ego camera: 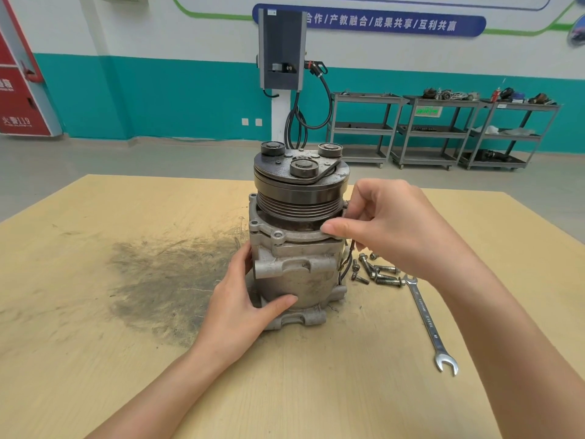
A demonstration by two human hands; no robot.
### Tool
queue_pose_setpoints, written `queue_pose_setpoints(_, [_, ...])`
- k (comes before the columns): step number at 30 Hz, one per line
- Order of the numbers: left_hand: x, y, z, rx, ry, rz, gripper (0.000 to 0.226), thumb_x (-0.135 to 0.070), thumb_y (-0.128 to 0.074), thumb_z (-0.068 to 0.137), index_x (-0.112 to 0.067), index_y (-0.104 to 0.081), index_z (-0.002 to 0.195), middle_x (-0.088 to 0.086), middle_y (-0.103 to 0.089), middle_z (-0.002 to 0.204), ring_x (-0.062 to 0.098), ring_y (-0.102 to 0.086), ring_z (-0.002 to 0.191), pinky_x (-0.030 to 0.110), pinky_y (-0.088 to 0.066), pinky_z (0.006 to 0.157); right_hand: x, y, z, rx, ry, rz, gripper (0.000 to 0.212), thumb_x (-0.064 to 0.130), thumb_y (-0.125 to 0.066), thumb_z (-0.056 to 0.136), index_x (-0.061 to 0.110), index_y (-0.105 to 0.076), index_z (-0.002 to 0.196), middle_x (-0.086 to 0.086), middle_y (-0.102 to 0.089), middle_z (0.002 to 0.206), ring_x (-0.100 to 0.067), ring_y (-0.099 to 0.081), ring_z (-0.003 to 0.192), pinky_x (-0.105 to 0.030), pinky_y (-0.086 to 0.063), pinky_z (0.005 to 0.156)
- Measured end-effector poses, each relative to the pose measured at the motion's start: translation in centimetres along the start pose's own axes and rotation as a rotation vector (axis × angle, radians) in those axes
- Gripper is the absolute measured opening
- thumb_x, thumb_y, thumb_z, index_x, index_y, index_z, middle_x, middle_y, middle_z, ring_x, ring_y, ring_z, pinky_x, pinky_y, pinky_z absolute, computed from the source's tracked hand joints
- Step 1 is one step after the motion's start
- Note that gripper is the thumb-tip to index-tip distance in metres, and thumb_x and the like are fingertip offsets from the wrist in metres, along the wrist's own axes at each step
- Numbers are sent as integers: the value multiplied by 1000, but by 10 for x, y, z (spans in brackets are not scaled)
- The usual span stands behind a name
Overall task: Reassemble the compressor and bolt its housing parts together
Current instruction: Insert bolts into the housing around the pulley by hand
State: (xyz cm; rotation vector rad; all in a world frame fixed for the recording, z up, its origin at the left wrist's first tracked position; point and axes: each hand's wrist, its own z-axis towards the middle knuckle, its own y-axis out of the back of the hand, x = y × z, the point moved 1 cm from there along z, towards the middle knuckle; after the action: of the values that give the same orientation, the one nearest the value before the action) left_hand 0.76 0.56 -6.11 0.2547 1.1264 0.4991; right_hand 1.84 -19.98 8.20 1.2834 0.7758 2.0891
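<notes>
At table centre, I log one compressor [296, 248], standing upright on its end, pulley [300, 191] uppermost, grey cast housing [300, 274] below.

Left hand [243, 299]: wrapped round the lower left of the housing, thumb lying across the front, the other fingers hidden behind the body. I count it as gripping the compressor.

Right hand [389, 223]: at the upper right of the compressor, fingers curled by the flange [285, 231] just under the pulley, thumb tip resting on the flange rim. I cannot tell whether it pinches something small there; the fingertips hide the spot.

Wires [346, 264]: thin, dark, hanging down the right side of the housing.

Bolts [378, 272]: a loose cluster lying on the table just right of the compressor, below the right wrist.

Wrench [427, 321]: open-ended, flat on the table, right of the bolts, one end near them, the other jaw end toward me.

Table [95, 359]: pale wood, with a dark smudged patch [171, 280] left of the compressor.

Background: grey carts [443, 131] against a teal and white wall, and a grey wall unit [281, 49] with black cables behind the compressor.
</notes>
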Motion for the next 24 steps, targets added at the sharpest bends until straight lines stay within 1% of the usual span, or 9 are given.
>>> queue_pose_setpoints(3, [-1,0,0,4,1,0,90,-37,-85,65,-48,-22,128,-44,-38,112,-39,-30,101,-10,-26,79,-1,4,2,89,-32,48,24,43,-80,72,26,-64,77,8,-69,61,-8,-62,56,-30,-53,59])
queue_pose_setpoints(5, [-1,1,0,4,3,-1,87,-37,-85,65,-51,-23,125,-45,-38,111,-40,-30,101,-10,-26,79,-2,7,2,162,-41,128,17,37,-79,75,26,-67,79,4,-70,61,-15,-63,57,-36,-55,63])
queue_pose_setpoints(7, [-1,0,0,4,2,-3,88,-37,-85,65,-51,-23,125,-45,-38,112,-39,-31,101,-10,-26,79,-4,8,2,205,-42,226,12,30,-78,77,23,-69,79,0,-70,60,-13,-61,54,-31,-53,59])
queue_pose_setpoints(9, [-1,0,1,1,0,-1,90,-35,-85,65,-48,-21,128,-46,-35,112,-41,-29,99,-11,-25,79,-5,6,3,200,-52,283,12,26,-78,77,19,-69,78,-1,-69,59,-10,-59,53,-23,-49,55])
queue_pose_setpoints(10, [-1,0,1,-1,-1,0,91,-35,-85,65,-46,-21,129,-46,-34,111,-42,-28,99,-11,-24,78,-5,4,3,185,-61,294,15,26,-79,77,17,-67,76,-1,-68,57,-9,-58,52,-23,-48,54])
queue_pose_setpoints(15, [0,0,-1,-1,-1,-1,92,-35,-85,66,-46,-20,130,-46,-34,111,-42,-28,99,-11,-24,78,-5,0,3,93,-63,188,26,34,-81,74,17,-61,71,0,-68,56,-10,-57,51,-40,-53,60])
queue_pose_setpoints(18, [0,-1,0,1,-3,2,92,-35,-85,66,-45,-20,130,-46,-33,112,-42,-27,99,-11,-24,78,-4,4,3,116,-52,173,21,35,-81,74,21,-65,76,3,-69,58,-8,-59,51,-36,-53,59])
queue_pose_setpoints(20, [-1,-1,0,1,-3,1,92,-35,-85,65,-45,-21,130,-46,-33,113,-42,-27,99,-11,-24,78,-5,7,3,174,-52,210,15,31,-79,76,22,-68,79,1,-70,60,-7,-59,51,-29,-51,58])
queue_pose_setpoints(24, [0,-1,0,1,-2,3,94,-36,-85,65,-40,-23,136,-45,-33,112,-43,-27,98,-12,-23,78,-6,9,2,224,-63,290,8,24,-77,79,19,-70,80,-2,-70,61,-9,-58,52,-25,-49,56])
